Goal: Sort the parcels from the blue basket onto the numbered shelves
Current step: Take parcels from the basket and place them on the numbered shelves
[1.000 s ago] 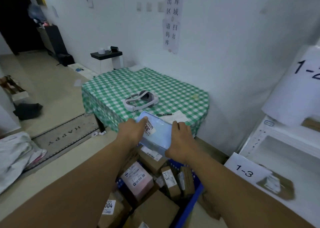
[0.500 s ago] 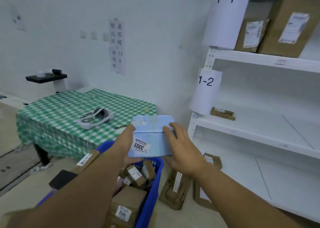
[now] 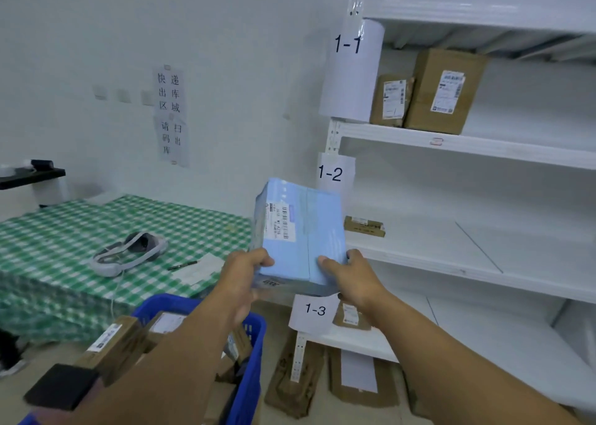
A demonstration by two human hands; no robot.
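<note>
Two hands pinch the blue parcel (image 3: 303,231) by its near bottom corners, left hand (image 3: 245,273) and right hand (image 3: 351,276) each with thumb on top, holding it tilted up in the air before the front left corner of the 1-2 shelf (image 3: 419,253). Gripped so low, it could tip away or slip; fingers underneath are hidden, so support is uncertain

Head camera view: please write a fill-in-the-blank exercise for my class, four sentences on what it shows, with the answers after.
1. The left hand and the right hand grip a light ____ parcel.
2. The shelf marked 1-1 carries ____ brown boxes.
3. The headset lies on a tablecloth checked white and ____.
4. The label below the parcel reads ____.
Answers: blue; two; green; 1-3.
</note>
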